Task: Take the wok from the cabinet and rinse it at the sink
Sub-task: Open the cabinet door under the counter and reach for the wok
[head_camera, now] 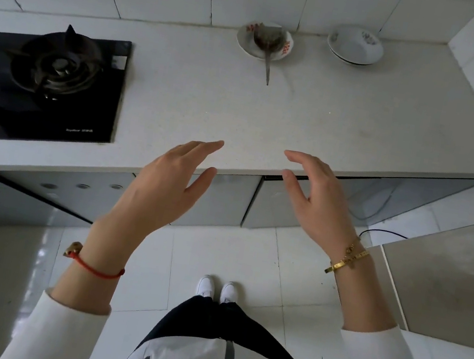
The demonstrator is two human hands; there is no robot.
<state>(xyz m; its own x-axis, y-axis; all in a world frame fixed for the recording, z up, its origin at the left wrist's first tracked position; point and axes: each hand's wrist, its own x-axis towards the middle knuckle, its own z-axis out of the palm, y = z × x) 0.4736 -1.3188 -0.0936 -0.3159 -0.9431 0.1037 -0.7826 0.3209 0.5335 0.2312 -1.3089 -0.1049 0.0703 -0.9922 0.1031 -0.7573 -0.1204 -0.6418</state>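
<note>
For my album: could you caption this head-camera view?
Both hands, left and right, hover open over the counter edge, cabinet doors shut below.

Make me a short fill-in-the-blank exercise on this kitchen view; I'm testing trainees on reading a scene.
1. Both the left hand and the right hand hold ____.
2. The gas burner lies to the person's ____.
3. The bowl with the metal utensil stands on the ____.
4. The cabinet doors below are ____.

Missing words: nothing; left; countertop; closed
</note>
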